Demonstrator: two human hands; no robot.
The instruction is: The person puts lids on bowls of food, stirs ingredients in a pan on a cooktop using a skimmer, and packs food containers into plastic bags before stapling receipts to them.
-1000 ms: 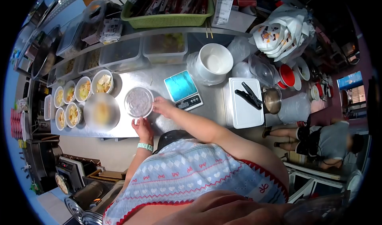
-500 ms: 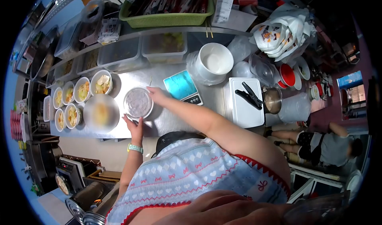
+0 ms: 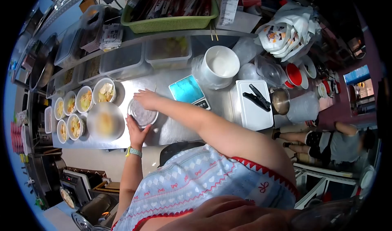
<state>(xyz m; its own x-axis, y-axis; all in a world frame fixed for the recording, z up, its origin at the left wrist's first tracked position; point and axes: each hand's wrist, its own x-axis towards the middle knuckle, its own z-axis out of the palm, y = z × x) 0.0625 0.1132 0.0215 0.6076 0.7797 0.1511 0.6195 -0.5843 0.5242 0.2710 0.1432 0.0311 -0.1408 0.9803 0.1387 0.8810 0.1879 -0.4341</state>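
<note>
A round bowl [image 3: 143, 113] with what looks like a clear plastic lid sits on the metal counter, its contents hard to make out. My left hand [image 3: 136, 131], with a pale watch at the wrist, curves around the bowl's near left side, thumb and fingers at the rim. Across the far edge of the bowl lies my right hand [image 3: 147, 99], its fingers stretched out flat on the rim. Just left of the bowl is a blurred round shape [image 3: 118, 122] with a yellowish middle. A digital scale [image 3: 187, 90] with a lit blue top is right of my right hand.
Several white bowls of food [image 3: 104, 91] stand at the left. Right of the scale are a stack of white tubs [image 3: 221, 63] and a white board [image 3: 251, 118] bearing black tongs [image 3: 257, 98]. A green basket [image 3: 171, 24] occupies the shelf above. Another person [image 3: 339, 145] is far right.
My right hand has moved left from the bowl's right edge onto its far rim. My left hand stays at the near left side of the bowl. The view has shifted slightly.
</note>
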